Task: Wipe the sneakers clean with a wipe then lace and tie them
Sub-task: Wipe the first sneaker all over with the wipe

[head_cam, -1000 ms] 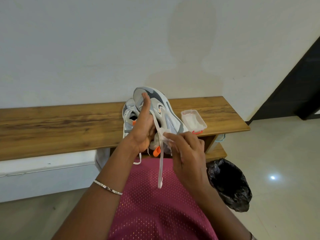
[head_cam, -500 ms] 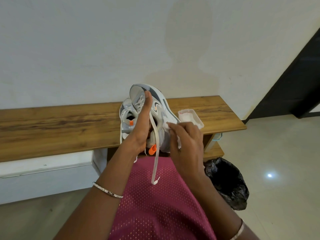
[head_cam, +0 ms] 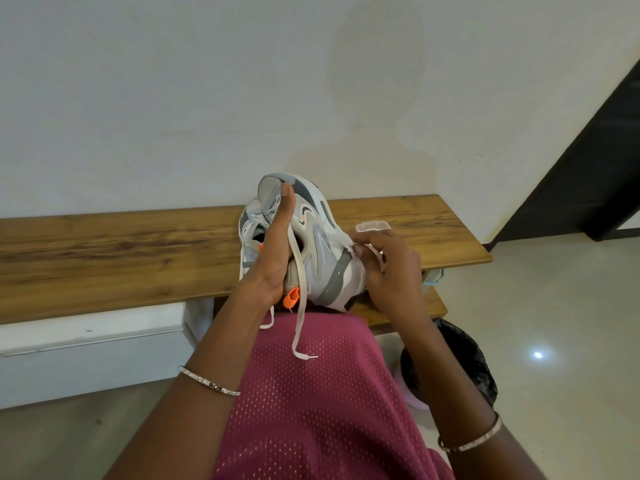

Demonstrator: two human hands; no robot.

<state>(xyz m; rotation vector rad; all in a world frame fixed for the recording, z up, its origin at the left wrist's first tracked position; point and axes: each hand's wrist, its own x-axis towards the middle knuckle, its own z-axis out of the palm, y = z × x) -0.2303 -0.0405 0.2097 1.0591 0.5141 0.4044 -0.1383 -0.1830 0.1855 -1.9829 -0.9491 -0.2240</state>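
Above the front edge of the bench [head_cam: 104,251], a sneaker [head_cam: 322,244] is gripped by the left hand [head_cam: 273,258], whose fingers are hidden behind it. A wipe [head_cam: 353,271] is pinched against its heel by the right hand [head_cam: 391,271]. A second sneaker [head_cam: 251,230] is mostly hidden behind.

The left hand [head_cam: 273,261] is raised with the thumb stretched upward. The right hand [head_cam: 391,271] is curled, its fingertips pinched.

At frame centre, the left hand [head_cam: 273,268] holds a sneaker [head_cam: 320,247] up; the right hand [head_cam: 391,268] presses a wipe [head_cam: 355,275] against it.
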